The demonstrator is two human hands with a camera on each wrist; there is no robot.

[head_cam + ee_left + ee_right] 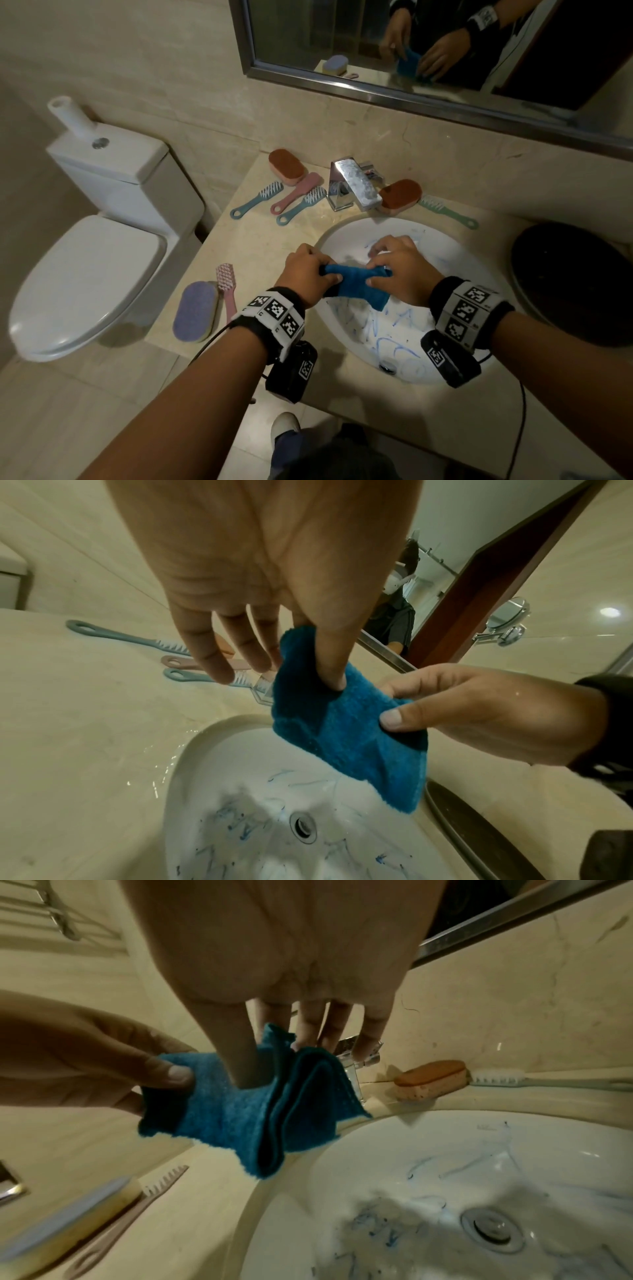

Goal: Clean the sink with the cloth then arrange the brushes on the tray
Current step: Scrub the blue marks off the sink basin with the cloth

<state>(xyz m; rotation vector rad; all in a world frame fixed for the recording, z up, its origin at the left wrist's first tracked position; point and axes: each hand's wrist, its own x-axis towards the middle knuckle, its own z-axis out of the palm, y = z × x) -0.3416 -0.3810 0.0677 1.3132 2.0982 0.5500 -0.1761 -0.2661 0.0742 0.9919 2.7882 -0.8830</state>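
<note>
A folded blue cloth (pixel 359 284) (pixel 346 731) (pixel 253 1112) hangs above the white sink (pixel 455 253) (pixel 219 772) (pixel 428 1139), whose bowl shows blue scribble marks. My left hand (pixel 308 274) (pixel 322 653) pinches the cloth's left end between thumb and forefinger. My right hand (pixel 394 267) (pixel 246 1053) pinches its right end the same way. Long-handled brushes (pixel 294 200) and sponge-like scrub blocks (pixel 287 167) lie behind the sink beside the tap. A pink brush (pixel 226 287) and a purple block (pixel 195 310) lie left of the bowl. A dark round tray (pixel 575 284) sits right of the sink.
A chrome tap (pixel 354 185) stands behind the bowl, with an orange block (pixel 400 196) and a green brush (pixel 448 212) to its right. A toilet (pixel 92 267) stands left of the counter. A mirror (pixel 428 44) hangs above.
</note>
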